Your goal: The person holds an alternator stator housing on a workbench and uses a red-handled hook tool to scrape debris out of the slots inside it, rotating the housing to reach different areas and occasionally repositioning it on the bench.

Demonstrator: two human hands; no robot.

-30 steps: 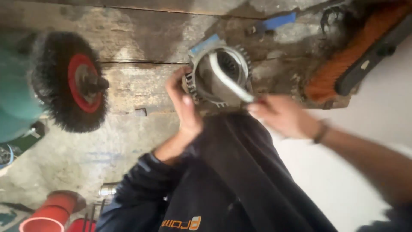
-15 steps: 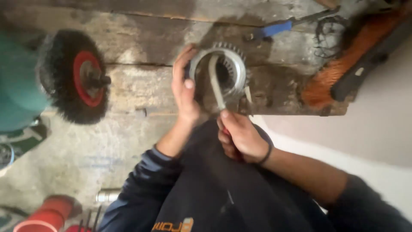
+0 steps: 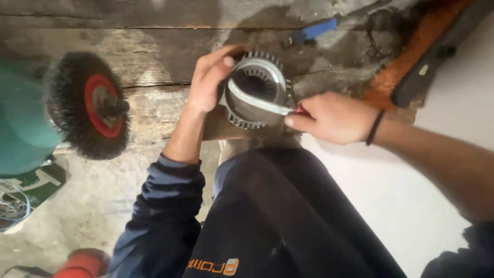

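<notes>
Stator held on desk edge.
Left hand (image 3: pixel 208 82) grips stator (image 3: pixel 256 90); right hand (image 3: pixel 332 117) pinches strip (image 3: pixel 254 100) across it. Risk: strip slips, stator rolls toward wire wheel (image 3: pixel 87 105).

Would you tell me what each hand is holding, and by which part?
Left hand grips the toothed metal ring by its left rim; right hand pinches the white strip at its right end.

Green machine body (image 3: pixel 18 123) cut off at left edge, right hand (image 3: pixel 332 117) hiding the tool's handle, orange brush (image 3: pixel 411 49) blurred
</notes>
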